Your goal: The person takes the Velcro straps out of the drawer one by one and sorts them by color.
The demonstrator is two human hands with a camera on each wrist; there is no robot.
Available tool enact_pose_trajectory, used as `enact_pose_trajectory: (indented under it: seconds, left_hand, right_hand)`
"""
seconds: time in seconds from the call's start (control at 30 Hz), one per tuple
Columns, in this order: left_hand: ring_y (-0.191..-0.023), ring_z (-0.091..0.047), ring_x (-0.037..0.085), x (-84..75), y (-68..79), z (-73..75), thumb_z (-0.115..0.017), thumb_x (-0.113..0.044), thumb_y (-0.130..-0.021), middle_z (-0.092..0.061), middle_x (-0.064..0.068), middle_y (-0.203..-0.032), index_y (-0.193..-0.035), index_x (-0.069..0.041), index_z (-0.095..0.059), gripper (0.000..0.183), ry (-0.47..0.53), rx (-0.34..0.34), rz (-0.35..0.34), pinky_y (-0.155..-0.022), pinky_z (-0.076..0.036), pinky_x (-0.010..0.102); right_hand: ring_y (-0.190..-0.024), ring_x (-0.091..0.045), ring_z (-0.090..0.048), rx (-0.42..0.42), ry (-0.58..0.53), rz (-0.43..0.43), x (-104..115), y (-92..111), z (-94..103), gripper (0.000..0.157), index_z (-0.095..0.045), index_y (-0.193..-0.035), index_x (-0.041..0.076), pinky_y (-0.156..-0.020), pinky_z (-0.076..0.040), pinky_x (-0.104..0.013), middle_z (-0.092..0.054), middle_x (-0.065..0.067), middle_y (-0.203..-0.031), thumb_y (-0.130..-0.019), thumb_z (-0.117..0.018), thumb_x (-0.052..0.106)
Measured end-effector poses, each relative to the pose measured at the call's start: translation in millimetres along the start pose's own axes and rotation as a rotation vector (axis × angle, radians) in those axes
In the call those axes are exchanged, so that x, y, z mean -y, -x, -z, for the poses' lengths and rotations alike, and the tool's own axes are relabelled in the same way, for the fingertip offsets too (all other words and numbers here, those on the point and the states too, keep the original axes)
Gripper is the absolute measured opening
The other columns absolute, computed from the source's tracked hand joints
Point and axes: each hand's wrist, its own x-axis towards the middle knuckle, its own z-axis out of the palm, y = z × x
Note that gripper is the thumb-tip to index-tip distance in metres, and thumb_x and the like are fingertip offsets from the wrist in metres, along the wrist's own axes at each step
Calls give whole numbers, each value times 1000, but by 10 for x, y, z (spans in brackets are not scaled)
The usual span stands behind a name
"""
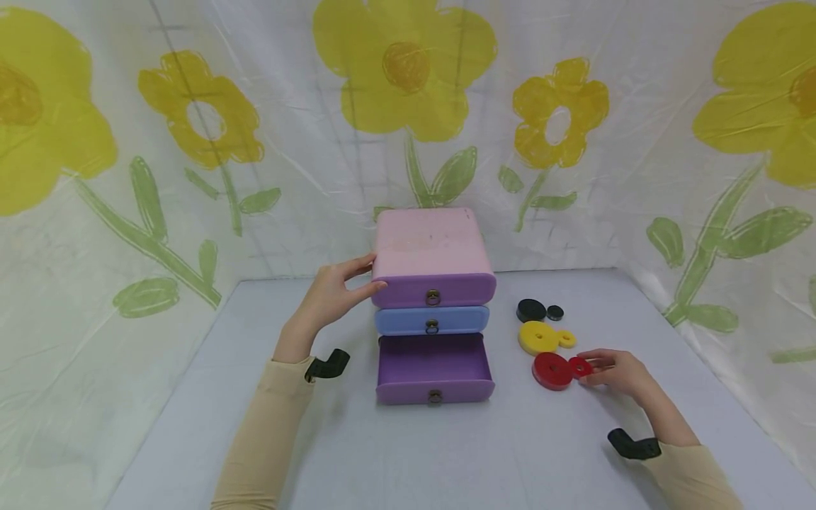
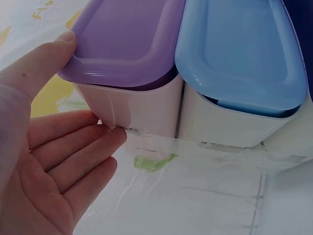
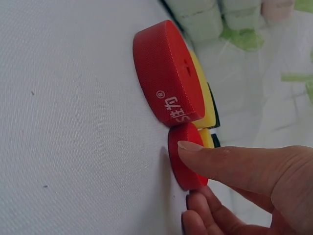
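A little set of drawers (image 1: 433, 283) stands in the middle of the grey table (image 1: 408, 453). The left hand (image 1: 331, 297) rests on its side at 9 o'clock, with the thumb on the front edge of the top purple drawer (image 1: 433, 289) and the straight fingers flat on the white wall. It presses there but does not curl round anything. From the left wrist camera only the corners of the purple drawer and the blue drawer (image 1: 432, 321) show, and the rest is cut off. The bottom drawer (image 1: 435, 368) is pulled out toward 6 o'clock, and its inside looks dark and hard to see into. At 3 o'clock from the drawers lie round rolls in pairs, a big one and a small one. The black pair (image 1: 538, 310) is farthest, the yellow pair (image 1: 545, 338) is in the middle, and the big red roll (image 1: 552, 370) is nearest. The right hand (image 1: 615, 372) is at the small red roll (image 1: 580, 367), which touches the big red one. One finger (image 3: 220, 164) lies on its top and other fingertips curl against its edge, so it pinches it lightly. The far fingers are hidden, and the yellow and black rolls mostly hide behind the red ones in the right wrist view.
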Motion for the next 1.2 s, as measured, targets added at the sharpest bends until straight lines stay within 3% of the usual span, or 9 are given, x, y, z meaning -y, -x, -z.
enact_pose_trajectory:
  seconds: [0.3,0.53,0.8,1.2]
  left_hand:
    - [-124,-55,23,4,-4,2,-67,-51,-83,-60,3,-131,-142,-23,-45,70,-3,1,6,-101,-44,45]
    - [-124,-55,23,5,-9,-1,-67,-54,-82,-60,3,-131,-142,-22,-46,71,-2,0,6,-100,-45,45]
    - [-124,-54,22,12,-11,-1,-68,-50,-83,-60,3,-131,-142,-22,-46,69,-3,-2,13,-101,-44,45]
    - [-124,-55,22,-6,-2,0,-68,-52,-82,-60,4,-131,-142,-21,-46,71,11,2,22,-100,-45,46]
  right_hand:
    - [-105,-38,-57,-23,-5,62,-26,16,0,60,-54,-129,-2,-80,-56,-40,-58,-28,-119,-83,-73,31]
    - [-107,-39,-57,-83,11,79,33,52,22,60,-53,-131,1,-83,-54,-47,-57,-27,-124,-85,-69,36]
    - [-104,-33,-63,-129,-38,158,356,183,-22,55,-55,-129,1,-84,-55,-41,-63,-24,-119,-88,-68,33]
    - [-103,-31,-64,-103,-101,245,766,281,-194,50,-59,-125,2,-79,-57,-34,-66,-18,-114,-86,-70,32]
